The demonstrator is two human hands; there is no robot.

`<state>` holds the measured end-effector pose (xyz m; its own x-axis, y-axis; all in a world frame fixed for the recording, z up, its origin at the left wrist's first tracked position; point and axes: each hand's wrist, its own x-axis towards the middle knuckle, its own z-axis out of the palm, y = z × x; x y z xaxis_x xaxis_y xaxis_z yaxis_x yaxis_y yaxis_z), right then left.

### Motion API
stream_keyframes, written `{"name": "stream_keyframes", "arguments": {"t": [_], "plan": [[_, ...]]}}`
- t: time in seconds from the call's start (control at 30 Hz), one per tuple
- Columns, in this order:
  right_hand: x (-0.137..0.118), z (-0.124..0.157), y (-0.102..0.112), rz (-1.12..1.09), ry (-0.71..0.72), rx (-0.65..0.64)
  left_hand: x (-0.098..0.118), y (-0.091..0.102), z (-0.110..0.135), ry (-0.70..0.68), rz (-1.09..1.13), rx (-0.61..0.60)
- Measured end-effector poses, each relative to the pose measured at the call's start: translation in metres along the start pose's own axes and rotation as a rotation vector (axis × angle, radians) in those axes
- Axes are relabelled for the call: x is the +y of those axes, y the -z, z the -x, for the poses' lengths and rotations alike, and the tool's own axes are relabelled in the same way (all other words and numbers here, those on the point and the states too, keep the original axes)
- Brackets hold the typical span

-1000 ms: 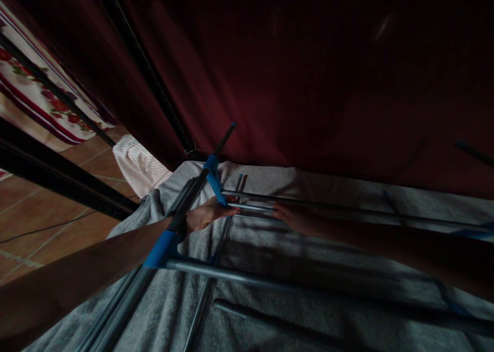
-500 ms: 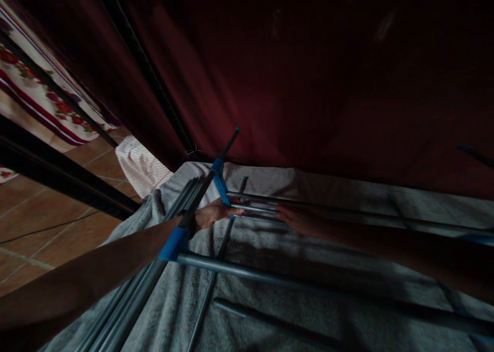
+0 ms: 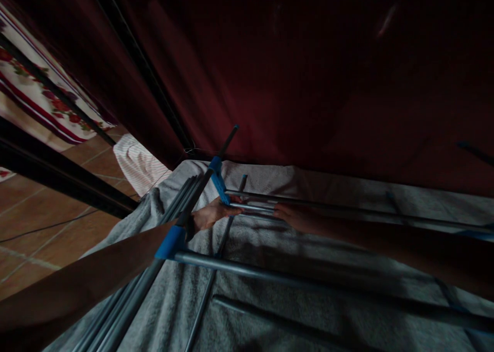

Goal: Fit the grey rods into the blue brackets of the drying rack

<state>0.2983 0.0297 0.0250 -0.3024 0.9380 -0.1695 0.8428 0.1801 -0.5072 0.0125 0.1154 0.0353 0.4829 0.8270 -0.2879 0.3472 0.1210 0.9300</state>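
Note:
A blue plastic connector (image 3: 219,185) sits on a dark metal tube (image 3: 200,190) that slants up toward the cloth wall. My left hand (image 3: 210,214), its arm passing under that tube, is closed around the connector's lower end. From there a thin metal tube (image 3: 254,207) runs to the right, and my right hand (image 3: 291,216) grips it a short way along. Darkness hides part of the right fingers. Nearer to me, a second blue connector (image 3: 171,243) joins the slanted tube to a long crosswise tube (image 3: 247,267).
Several loose metal tubes (image 3: 127,303) lie bundled at the left on a grey blanket (image 3: 173,295). Another tube (image 3: 254,313) rests in front. Dark red cloth (image 3: 309,84) hangs behind. Black posts (image 3: 65,169) stand at the left above the tiled floor (image 3: 34,244).
The view has shifted very slightly, so the slanted tube and connectors appear a little further left. Both hands keep the same hold.

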Motion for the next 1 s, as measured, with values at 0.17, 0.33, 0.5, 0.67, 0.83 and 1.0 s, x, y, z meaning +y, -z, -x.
{"name": "stream_keyframes", "arguments": {"t": [0.17,0.33,0.5,0.67,0.83,1.0], "plan": [[-0.009,0.001,0.007,-0.075,-0.069,-0.035,-0.008,-0.001,-0.003,0.051,0.288,-0.028],[-0.011,0.001,0.009,-0.040,-0.077,-0.027,-0.005,-0.002,-0.006,0.147,0.303,-0.071],[-0.019,0.003,0.011,0.085,-0.036,-0.004,0.000,-0.005,-0.008,0.138,0.179,0.014],[-0.021,0.034,0.027,0.190,0.235,-0.024,0.003,0.002,-0.009,0.169,0.034,-0.015],[-0.025,0.137,0.127,-0.167,0.110,-0.166,0.005,0.007,-0.012,0.209,-0.026,-0.017],[0.013,0.257,0.242,-0.300,-0.474,0.592,0.015,0.003,-0.011,0.239,-0.079,0.035]]}}
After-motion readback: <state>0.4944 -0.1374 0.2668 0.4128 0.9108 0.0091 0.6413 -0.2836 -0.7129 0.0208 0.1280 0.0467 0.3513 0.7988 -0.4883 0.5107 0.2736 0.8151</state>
